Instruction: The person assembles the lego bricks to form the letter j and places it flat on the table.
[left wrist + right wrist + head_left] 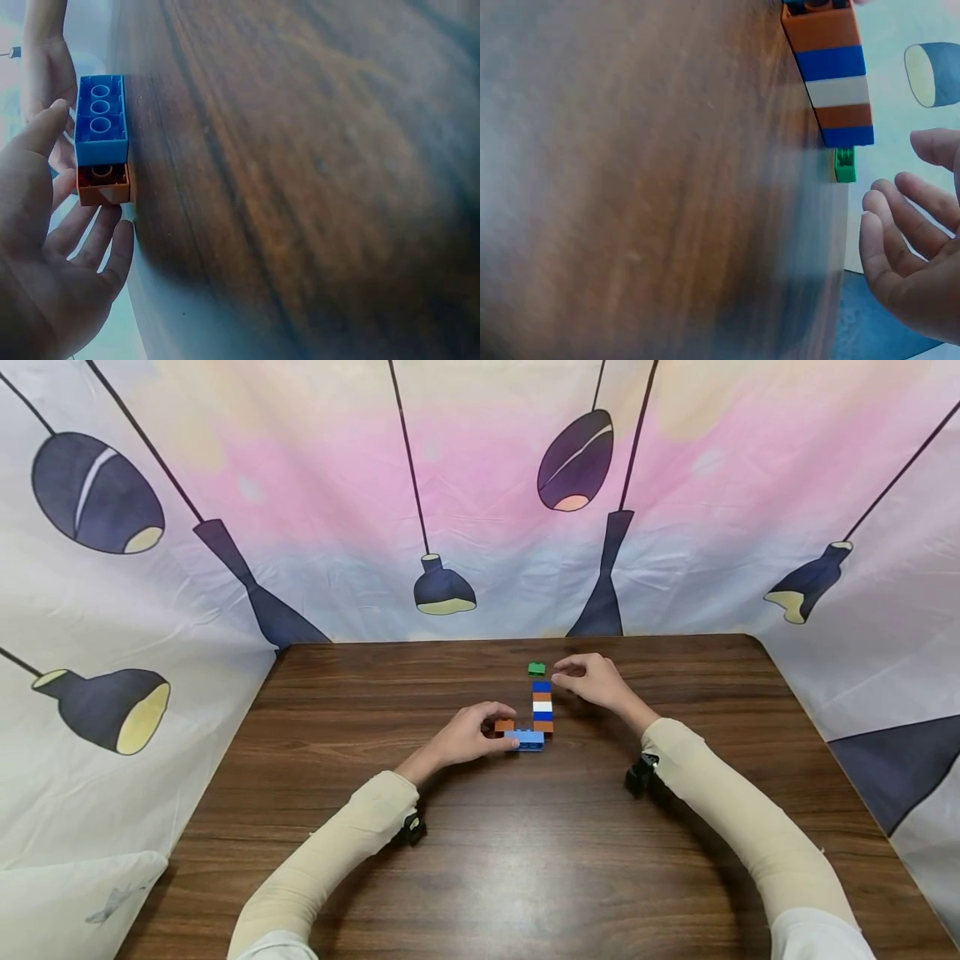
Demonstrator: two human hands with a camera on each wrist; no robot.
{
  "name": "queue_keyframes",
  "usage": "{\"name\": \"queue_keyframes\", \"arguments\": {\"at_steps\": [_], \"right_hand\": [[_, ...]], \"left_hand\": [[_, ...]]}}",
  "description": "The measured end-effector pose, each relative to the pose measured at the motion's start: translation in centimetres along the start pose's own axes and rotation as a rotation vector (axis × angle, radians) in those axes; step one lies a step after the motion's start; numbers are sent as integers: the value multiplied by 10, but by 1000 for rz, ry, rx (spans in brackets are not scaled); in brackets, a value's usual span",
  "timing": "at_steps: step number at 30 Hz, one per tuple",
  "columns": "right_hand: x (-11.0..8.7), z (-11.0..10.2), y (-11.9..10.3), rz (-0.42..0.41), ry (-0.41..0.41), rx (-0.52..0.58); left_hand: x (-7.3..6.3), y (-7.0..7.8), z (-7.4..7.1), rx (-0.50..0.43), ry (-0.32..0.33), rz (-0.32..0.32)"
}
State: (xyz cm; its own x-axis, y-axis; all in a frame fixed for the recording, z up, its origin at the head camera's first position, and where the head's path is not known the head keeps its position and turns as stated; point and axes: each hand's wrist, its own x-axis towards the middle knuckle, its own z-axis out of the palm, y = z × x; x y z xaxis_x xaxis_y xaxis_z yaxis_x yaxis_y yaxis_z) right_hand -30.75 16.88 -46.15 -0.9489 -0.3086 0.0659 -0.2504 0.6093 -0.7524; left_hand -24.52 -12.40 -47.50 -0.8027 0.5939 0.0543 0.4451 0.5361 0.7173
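Note:
My left hand [467, 737] grips the near end of a toy brick build, thumb against a light blue brick [528, 743] and fingers behind a short orange brick [504, 725]. In the left wrist view, the hollow undersides of the light blue brick [101, 152] and the orange brick [103, 196] face the camera. A row of joined blue, orange and white bricks [542, 707] runs away from the light blue one toward the back. Beyond its far end sits a small green brick [536, 669], apart from it. My right hand [597, 681], fingers loosely bent and holding nothing, is just right of the green brick.
The bricks lie on a dark wooden table [510, 860], toward its back edge. Behind and at both sides hangs a cloth [337, 485] printed with lamps. A pale cushion-like thing [82, 902] is at the lower left.

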Motion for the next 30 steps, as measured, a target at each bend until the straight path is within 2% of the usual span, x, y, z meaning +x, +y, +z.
{"name": "queue_keyframes", "arguments": {"at_steps": [7,15,30], "right_hand": [[9,-4,-3,-66,28,-48],[24,1,4,-72,-14,-83],[44,19,6,-61,3,-146]], "left_hand": [[0,-2,2,42,0,22],[1,-3,2,46,-7,12],[1,-4,3,47,2,26]]}}
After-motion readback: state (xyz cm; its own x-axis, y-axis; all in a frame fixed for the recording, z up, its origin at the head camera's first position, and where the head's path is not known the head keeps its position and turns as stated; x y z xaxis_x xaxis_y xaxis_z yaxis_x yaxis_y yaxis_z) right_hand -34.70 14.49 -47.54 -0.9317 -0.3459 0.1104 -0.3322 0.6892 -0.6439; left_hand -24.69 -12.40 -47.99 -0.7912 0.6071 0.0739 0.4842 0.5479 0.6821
